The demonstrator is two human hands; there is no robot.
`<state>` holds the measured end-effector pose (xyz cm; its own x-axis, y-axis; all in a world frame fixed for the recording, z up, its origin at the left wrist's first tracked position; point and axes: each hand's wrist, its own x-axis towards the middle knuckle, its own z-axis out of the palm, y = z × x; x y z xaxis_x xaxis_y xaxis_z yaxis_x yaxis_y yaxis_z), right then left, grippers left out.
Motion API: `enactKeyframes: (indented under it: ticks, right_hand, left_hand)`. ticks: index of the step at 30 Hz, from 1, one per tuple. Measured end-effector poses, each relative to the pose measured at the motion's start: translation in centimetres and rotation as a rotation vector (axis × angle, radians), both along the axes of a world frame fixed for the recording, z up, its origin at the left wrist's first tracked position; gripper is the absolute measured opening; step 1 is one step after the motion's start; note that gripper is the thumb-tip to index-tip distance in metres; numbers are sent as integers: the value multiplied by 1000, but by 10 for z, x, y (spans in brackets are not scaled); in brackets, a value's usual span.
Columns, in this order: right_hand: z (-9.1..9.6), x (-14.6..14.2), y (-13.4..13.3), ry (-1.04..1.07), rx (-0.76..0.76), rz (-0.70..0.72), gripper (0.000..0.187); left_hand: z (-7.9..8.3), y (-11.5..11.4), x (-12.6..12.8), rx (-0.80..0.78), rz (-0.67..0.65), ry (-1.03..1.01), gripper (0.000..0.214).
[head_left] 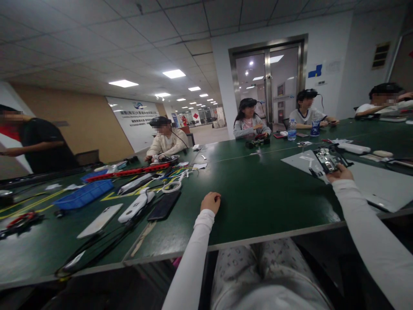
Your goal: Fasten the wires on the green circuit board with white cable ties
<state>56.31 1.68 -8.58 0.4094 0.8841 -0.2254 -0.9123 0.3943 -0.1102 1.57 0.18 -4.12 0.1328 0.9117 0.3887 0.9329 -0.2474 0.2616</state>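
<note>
My right hand (340, 173) grips a black-and-silver electronic assembly (325, 158) by its near edge. The part has bare metal plates in a dark frame; its exact kind cannot be made out. It is over a grey flat sheet (380, 183) on the right of the table. Near the front edge, my left hand (211, 202) rests on the green tabletop (258, 193) with its fingers curled in, and nothing shows in it. To the left of that hand lies a dark phone (164, 205), with a white oblong device (137, 206) beside it.
A blue tray (84, 193), a white phone (100, 220) and tangled cables (106, 241) spread over the left side. Across the table sit several people in headsets. A water bottle (292, 130) stands before them. A white case (355, 148) lies at the right.
</note>
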Motion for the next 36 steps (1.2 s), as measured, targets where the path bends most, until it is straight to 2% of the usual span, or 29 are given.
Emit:
enactKeyframes:
  ticks: [3, 5, 8, 11, 14, 18, 21, 25, 30, 36]
  right_hand:
    - [9, -23, 2, -317, -89, -13, 17]
    - [18, -48, 3, -435, -132, 51, 15]
    - [27, -95, 4, -580, -107, 216, 13]
    - [32, -147, 6, -628, -87, 392, 10]
    - [36, -193, 7, -614, -59, 546, 10]
    - [40, -245, 9, -573, -17, 626, 10]
    - [40, -274, 7, -575, -34, 679, 9]
    - [38, -296, 1, -646, -26, 728, 8]
    - [35, -298, -4, -682, -24, 702, 11]
    - [33, -298, -6, -732, -20, 713, 14]
  left_hand:
    - [0, 0, 0, 6, -2, -9, 19]
    - [-1, 1, -1, 12, -8, -20, 19]
    - [-1, 1, -1, 31, -20, -39, 19]
    - [1, 0, -1, 85, -43, -58, 19]
    - [8, -7, 1, 210, -73, -88, 20]
    - [21, -24, 9, 389, -115, -97, 21]
    - [27, -37, 19, 437, -191, -73, 21]
    - [26, -49, 34, 374, -298, -13, 18]
    - [17, -54, 52, 188, -395, -13, 17]
    - [8, -47, 66, 27, -365, -99, 18]
